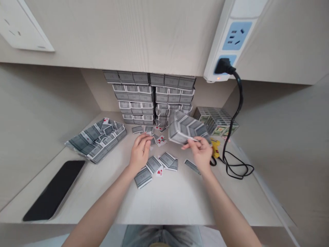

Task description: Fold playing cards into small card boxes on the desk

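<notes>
A box-like block folded from grey-backed playing cards is tilted above the table, a little blurred. My right hand pinches its near edge between thumb and fingers. Over loose cards to the left, my left hand has its fingers loosely bent and the thumb apart, with nothing plainly held. Folded card pieces lie in front of it, beside a face-up eight of hearts. More face-up red cards are scattered between my hands. A single narrow folded card lies near my right wrist.
Stacked card blocks stand against the back wall. At left are a card-built tray of loose pieces and a black phone. A block with colored pictures, a yellow-handled tool and a black cable are at right.
</notes>
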{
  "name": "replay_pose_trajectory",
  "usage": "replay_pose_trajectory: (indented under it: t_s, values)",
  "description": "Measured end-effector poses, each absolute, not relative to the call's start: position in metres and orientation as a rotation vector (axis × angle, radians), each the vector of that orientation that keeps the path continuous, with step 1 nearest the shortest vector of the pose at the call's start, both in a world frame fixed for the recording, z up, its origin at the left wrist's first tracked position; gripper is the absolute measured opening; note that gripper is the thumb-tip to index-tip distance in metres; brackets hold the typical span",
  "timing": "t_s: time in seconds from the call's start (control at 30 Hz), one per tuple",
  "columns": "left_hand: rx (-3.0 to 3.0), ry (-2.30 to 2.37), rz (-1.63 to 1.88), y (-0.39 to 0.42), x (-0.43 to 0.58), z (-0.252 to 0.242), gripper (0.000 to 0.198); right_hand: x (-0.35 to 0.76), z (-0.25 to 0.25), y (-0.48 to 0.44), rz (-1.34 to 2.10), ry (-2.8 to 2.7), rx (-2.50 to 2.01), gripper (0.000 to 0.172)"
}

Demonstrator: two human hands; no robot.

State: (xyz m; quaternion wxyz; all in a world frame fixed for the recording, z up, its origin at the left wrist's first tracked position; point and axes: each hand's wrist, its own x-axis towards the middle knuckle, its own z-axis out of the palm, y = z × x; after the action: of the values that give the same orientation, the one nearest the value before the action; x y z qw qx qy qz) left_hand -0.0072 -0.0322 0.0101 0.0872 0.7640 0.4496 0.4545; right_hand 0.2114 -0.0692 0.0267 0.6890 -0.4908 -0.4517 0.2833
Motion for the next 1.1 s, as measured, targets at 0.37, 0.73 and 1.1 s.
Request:
replay_pose_trajectory:
  t_s: [0.37,0.73,1.1]
  values:
    - [2.276,1.386,1.394,-0.034,-0.007,0.013,0.028,0.176,-0.01,-0.069,0.728,-1.476,-1.272,0.025]
    - [2.379,2.058,0.859,-0.003,-0.047,-0.011,0.021,0.204,0.004,-0.065,0.207,-1.642,-1.515,0.024]
    - [2.255,1.611,1.594,-0.034,-0.017,0.023,0.048,0.195,0.009,-0.071,0.582,-1.397,-1.341,0.028]
